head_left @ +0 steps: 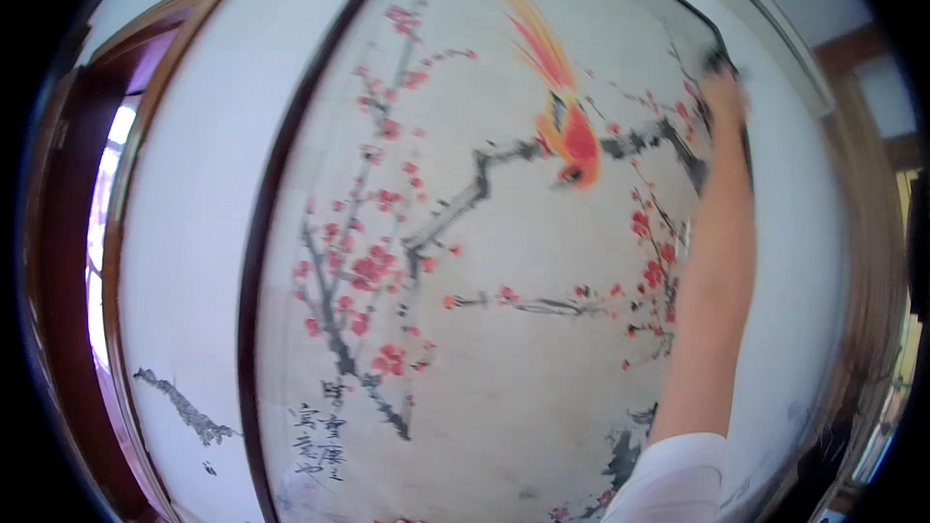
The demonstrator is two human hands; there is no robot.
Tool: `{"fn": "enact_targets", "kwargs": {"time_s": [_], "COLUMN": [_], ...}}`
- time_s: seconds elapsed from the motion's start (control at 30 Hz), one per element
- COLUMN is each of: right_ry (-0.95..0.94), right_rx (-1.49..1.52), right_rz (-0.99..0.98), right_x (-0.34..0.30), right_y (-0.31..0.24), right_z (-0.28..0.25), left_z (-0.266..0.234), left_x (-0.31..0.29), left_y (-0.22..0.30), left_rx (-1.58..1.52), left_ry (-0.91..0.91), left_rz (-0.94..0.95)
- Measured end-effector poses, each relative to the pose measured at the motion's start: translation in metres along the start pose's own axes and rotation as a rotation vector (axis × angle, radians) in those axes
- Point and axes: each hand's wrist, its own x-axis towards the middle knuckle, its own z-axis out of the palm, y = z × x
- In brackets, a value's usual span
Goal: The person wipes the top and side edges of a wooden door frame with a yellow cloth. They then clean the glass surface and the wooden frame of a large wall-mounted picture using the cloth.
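A large framed painting hangs on the white wall, showing dark branches with red blossoms and an orange-red bird. Its dark frame curves down the left side. My right hand is raised to the painting's upper right corner and rests against the glass near the frame. The hand is blurred, and a small dark thing shows at its fingertips; what it is cannot be told. My bare forearm rises from a white sleeve at the lower edge. My left hand is out of sight.
A wooden doorway with bright light behind it stands at the left. Peeled paint marks the wall at the lower left. A white wall-mounted unit sits at the upper right, with wooden trim beyond.
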Motion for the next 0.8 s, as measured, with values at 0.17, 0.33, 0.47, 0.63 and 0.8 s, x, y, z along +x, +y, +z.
{"fn": "enact_targets", "kwargs": {"time_s": [0.17, 0.33, 0.47, 0.63, 0.8], "right_ry": [0.024, 0.024, 0.014, -0.008, -0.103], "right_rx": [-0.020, 0.086, 0.320, 0.190, 0.351], "right_rz": [0.176, -0.013, -0.251, -0.381, -0.546], "right_x": [0.037, 0.012, -0.087, -0.115, -0.132], "right_y": [0.025, -0.140, -0.308, -0.378, -0.380], "right_z": [0.023, 0.019, -0.007, -0.028, -0.038], "left_z": [0.017, 0.014, 0.008, 0.017, 0.026], "left_x": [0.004, 0.017, 0.010, 0.007, -0.010], "left_y": [0.005, 0.005, 0.003, 0.006, 0.004], "left_rx": [-0.086, -0.013, -0.051, -0.318, -0.240], "left_ry": [0.162, 0.269, 0.162, 0.002, -0.143], "left_rz": [0.009, 0.069, 0.015, -0.003, -0.055]}}
